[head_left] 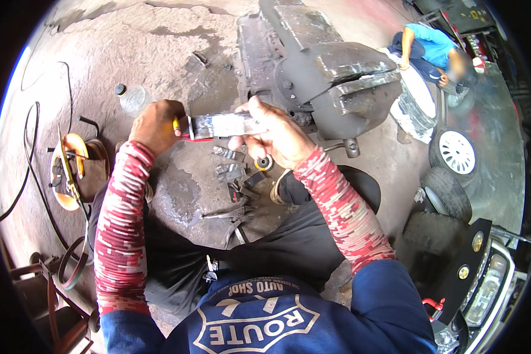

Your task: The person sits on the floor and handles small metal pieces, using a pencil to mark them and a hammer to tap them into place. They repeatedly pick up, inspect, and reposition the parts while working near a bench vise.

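Observation:
Out in front of me I hold a flat rectangular metal piece [221, 125], grey with a bright glare on its face. My right hand [277, 134] grips its right end, thumb on top and fingers below. My left hand [157, 123] is closed at its left end, with a yellow pencil or marker [176, 125] showing between the fingers. A thin red edge shows under the metal piece beside the left hand; what it belongs to is hidden. Below, several cut metal strips [230, 172] lie on the floor near a small yellow-and-black round thing [264, 163].
A big dark metal vehicle part [360, 88] lies ahead. To the left are a plastic bottle [134, 101], an orange round object [71, 171] and black cables [35, 153]. Wheels [456, 152] and a headlight [485, 289] stand right. A co-worker [430, 47] sits far right.

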{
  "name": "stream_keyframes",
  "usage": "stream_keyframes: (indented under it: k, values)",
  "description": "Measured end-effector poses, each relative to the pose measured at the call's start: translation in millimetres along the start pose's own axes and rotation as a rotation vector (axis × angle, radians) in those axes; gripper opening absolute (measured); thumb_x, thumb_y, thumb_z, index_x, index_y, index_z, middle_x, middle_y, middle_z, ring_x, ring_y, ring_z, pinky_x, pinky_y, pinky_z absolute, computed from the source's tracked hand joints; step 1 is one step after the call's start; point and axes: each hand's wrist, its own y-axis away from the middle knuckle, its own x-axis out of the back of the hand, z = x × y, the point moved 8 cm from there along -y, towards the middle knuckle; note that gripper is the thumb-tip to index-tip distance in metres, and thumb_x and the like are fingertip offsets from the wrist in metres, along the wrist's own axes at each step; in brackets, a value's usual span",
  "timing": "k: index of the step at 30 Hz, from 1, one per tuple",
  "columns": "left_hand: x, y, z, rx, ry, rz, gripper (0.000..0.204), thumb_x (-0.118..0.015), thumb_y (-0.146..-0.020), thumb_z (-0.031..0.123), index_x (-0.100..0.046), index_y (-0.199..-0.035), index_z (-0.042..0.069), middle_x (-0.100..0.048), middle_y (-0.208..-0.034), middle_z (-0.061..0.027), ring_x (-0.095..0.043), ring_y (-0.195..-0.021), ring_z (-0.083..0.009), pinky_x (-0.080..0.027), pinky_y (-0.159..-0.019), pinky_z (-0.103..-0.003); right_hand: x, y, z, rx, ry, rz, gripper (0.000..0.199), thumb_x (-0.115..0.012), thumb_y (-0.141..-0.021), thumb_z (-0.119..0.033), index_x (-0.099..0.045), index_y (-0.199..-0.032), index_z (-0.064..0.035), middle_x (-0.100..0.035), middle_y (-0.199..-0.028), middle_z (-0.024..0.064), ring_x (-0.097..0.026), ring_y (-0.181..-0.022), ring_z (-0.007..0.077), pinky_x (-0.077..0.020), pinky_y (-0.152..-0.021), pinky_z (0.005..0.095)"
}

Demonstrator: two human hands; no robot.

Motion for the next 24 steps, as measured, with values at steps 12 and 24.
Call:
stream_keyframes:
  k: [12, 24]
  values:
    - [-9.6, -2.5, 8.5, -0.021, 0.062, -0.028, 0.022, -0.069, -0.083, 0.024, -0.068, -0.084, 0.002, -0.066, -0.078, -0.0211, -0.067, -0.078, -0.0405, -0.053, -0.069, -0.045, 7.5, -0.1, 1.7, -0.008, -0.031, 0.054, 0.058, -0.03, -0.102, -0.061, -0.054, -0.112, -0.009, -0.064, -0.078, 0.0102, -0.054, -0.056, 0.0125, -0.0398, -0.049, 0.0239]
    - [-11.2, -2.2, 12.3, -0.04, 0.054, 0.003, 0.02, -0.069, -0.084, 0.023, -0.068, -0.084, 0.003, -0.067, -0.079, -0.0207, -0.067, -0.078, -0.0404, -0.053, -0.069, -0.044, 9.8, -5.3, -1.4, 0.015, 0.1, 0.069, 0.059, -0.032, -0.102, -0.061, -0.053, -0.11, -0.0072, -0.064, -0.078, 0.0095, -0.056, -0.058, 0.0106, -0.0407, -0.049, 0.022]
